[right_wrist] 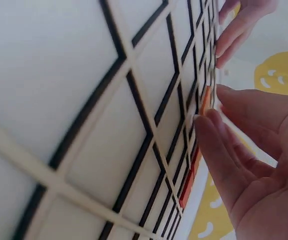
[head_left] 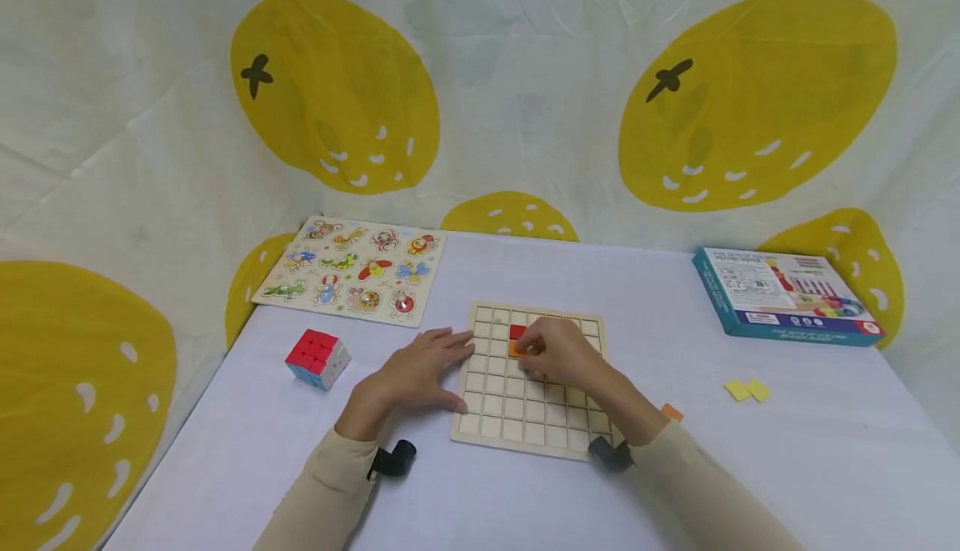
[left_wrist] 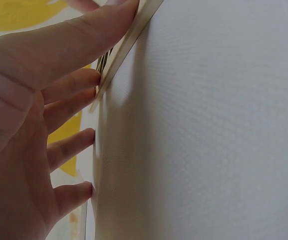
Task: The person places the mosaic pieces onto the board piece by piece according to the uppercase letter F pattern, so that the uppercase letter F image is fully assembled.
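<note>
An orange tile [head_left: 517,349] is being pinched by the curled fingers [right_wrist: 218,145] of the right hand [head_left: 558,353] and should be lowered flat and square into its cell, below the red tile [head_left: 517,332]. The pale wooden grid board [head_left: 510,418], lying mid-desk [head_left: 750,468], is being steadied by the left hand [head_left: 420,372], fingers straight.

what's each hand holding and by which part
The right hand pinches an orange tile by its edges over the grid board; the left hand holds nothing, fingers flat against the board's left edge.
</note>
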{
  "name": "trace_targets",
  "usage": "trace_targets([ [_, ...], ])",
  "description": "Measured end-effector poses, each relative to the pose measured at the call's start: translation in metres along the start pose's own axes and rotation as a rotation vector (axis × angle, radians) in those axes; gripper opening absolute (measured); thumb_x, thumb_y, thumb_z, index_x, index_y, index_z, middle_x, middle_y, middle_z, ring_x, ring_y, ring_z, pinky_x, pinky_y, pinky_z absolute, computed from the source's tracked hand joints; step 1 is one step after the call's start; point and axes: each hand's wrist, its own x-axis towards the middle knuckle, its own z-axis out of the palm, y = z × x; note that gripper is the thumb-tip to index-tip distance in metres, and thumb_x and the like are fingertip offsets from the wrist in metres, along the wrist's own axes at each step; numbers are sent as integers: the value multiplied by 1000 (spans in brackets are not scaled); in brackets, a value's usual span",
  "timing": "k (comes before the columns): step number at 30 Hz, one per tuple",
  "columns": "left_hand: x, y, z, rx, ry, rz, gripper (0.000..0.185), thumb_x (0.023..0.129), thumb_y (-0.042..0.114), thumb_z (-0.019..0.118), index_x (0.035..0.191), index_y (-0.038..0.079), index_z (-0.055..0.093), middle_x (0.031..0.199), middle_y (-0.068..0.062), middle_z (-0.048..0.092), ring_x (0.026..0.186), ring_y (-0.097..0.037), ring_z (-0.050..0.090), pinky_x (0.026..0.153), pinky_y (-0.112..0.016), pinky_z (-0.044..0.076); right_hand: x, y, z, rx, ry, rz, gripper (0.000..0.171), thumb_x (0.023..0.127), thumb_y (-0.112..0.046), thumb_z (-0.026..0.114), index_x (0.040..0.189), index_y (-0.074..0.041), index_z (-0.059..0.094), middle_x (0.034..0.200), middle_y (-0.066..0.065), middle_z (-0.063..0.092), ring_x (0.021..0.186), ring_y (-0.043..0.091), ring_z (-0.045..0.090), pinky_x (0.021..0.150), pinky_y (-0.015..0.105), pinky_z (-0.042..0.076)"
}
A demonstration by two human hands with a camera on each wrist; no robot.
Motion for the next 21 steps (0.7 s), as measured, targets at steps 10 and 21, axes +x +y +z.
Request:
trace_targets([
  [10, -1, -2, 1, 28, -2, 2, 91, 74, 52, 87, 151, 19, 52, 165, 5, 40, 156, -31, 31, 118, -59, 40, -35, 21, -41, 8, 117, 77, 37, 89, -17, 78, 125, -9, 72, 114, 12, 74, 87, 17, 64, 66, 21, 51],
  [21, 1, -1, 2, 24, -5, 1, 91, 74, 52, 87, 152, 20, 51, 166, 6, 39, 157, -30, 30, 120, -57, 39, -85, 65, -86, -57, 24, 210, 47, 88, -30, 79, 130, -11, 67, 127, 17, 70, 112, 33, 63, 84, 39, 61],
])
